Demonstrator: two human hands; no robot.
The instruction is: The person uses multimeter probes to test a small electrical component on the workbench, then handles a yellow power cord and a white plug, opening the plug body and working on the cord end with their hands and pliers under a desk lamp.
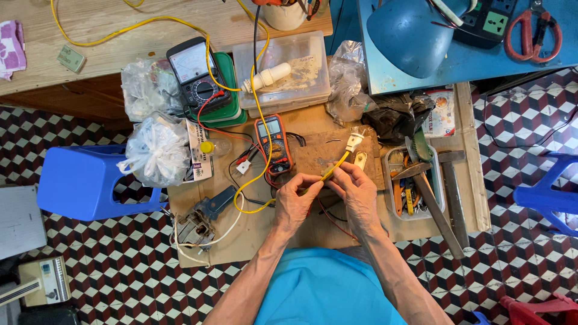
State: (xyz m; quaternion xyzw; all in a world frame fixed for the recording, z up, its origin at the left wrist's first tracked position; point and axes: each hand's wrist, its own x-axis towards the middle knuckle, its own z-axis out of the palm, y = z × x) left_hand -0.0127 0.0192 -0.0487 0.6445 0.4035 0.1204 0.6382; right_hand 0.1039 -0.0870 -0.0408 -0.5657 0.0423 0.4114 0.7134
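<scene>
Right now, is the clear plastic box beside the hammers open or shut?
Open: the clear box has no lid on it, and tools stick out above its rim.

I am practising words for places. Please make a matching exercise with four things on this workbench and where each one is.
Things:
1. yellow wire
2. orange multimeter
3. hammer
4. blue stool

Places:
A. on the tiled floor, left of the bench
B. between both hands
C. across the tool tray, right of the hands
D. on the bench, above the left hand

Pairs: 1-B, 2-D, 3-C, 4-A
</scene>
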